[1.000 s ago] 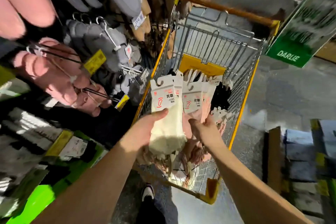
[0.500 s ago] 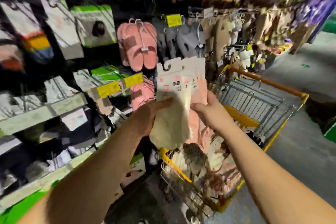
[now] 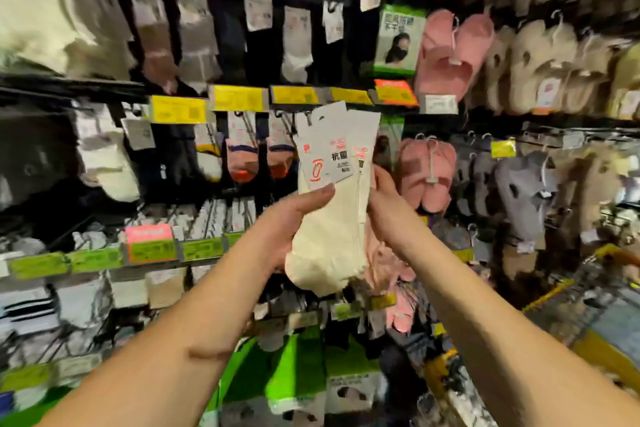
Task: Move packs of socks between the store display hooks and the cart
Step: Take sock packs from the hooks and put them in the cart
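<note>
Hands — left hand (image 3: 294,215), right hand (image 3: 384,208) — grip sock packs (image 3: 329,191); rear packs hidden.

A bunch of cream sock packs (image 3: 329,236) stands upright at the centre of the view, white header cards (image 3: 329,149) fanned at 12 o'clock with red marks and black print, toes hanging toward 6 o'clock. Pink packs (image 3: 379,260) sit just behind at 4 o'clock. The cart (image 3: 554,291), wire with yellow trim, lies at 4 o'clock, blurred.
</note>
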Tool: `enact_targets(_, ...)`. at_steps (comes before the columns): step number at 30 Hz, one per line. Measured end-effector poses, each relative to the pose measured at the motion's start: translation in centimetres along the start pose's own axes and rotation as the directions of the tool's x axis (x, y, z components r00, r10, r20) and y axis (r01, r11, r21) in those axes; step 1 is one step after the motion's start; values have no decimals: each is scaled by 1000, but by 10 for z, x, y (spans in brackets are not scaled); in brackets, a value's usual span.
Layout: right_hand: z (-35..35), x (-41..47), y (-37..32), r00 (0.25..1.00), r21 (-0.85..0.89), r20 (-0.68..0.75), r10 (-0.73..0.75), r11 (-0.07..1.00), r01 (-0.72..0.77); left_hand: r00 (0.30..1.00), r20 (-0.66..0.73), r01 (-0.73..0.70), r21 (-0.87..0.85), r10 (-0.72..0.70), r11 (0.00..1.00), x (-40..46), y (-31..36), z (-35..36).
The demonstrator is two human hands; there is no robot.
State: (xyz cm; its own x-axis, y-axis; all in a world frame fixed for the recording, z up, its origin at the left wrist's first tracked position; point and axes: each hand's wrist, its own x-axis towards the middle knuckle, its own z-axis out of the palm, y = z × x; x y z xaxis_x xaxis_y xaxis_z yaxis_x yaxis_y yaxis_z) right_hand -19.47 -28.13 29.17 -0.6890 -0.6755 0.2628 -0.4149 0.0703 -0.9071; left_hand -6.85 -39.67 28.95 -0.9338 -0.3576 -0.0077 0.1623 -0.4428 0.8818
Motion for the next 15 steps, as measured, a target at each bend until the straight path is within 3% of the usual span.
enact_targets(4,83,20,-40,990,176,121,-69,983,47,986,-94,-133,21,134,991,-35,45,-57)
enact_targets(7,142,25,-69,973,212,206,-101,976,57,964,-171,-196,49,202,979,-61,76,-99)
enact_targets(12,223,29,-111,963,248,3,-268,933,259,913,-268,-294,90,307,952,-88,127,-164)
enact_targets(15,262,34,-140,947,223,-8,-322,922,316,892,-260,-363,76,370,929,-101,159,-190)
